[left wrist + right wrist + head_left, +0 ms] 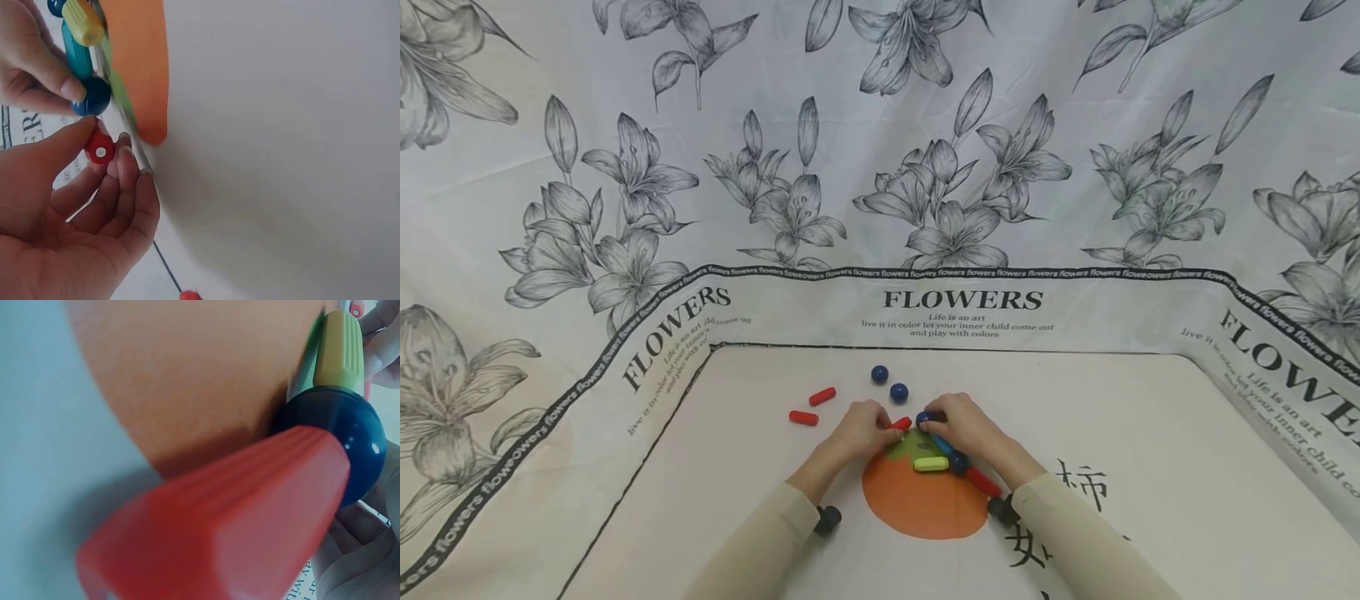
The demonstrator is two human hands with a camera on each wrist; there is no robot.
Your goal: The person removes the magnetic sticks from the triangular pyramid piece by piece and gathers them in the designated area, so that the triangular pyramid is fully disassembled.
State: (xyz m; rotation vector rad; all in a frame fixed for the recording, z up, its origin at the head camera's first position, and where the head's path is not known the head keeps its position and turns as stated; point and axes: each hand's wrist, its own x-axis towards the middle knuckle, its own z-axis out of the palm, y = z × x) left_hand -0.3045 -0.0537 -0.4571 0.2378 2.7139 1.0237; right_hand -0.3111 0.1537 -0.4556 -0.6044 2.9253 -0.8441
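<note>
My left hand (859, 429) pinches a short red rod (100, 150) between thumb and fingers; its end with a white dot faces the left wrist camera. Close by on the right, my right hand (967, 425) grips a dark blue ball (92, 97) at one end of a joined piece. From that ball a teal-blue rod (77, 52) runs to a second dark blue ball (337, 440). A yellow rod (931, 464) and another red rod (219, 519) also stick out of the second ball. Whether the pinched rod touches the gripped ball, I cannot tell.
Two loose blue balls (889, 383) lie beyond the hands. Two red rods (812, 407) lie to the left. Under the joined piece, the white tabletop cloth (737, 500) bears an orange fruit print (925, 508) and black characters (1082, 483). A flower-printed curtain (955, 208) stands behind.
</note>
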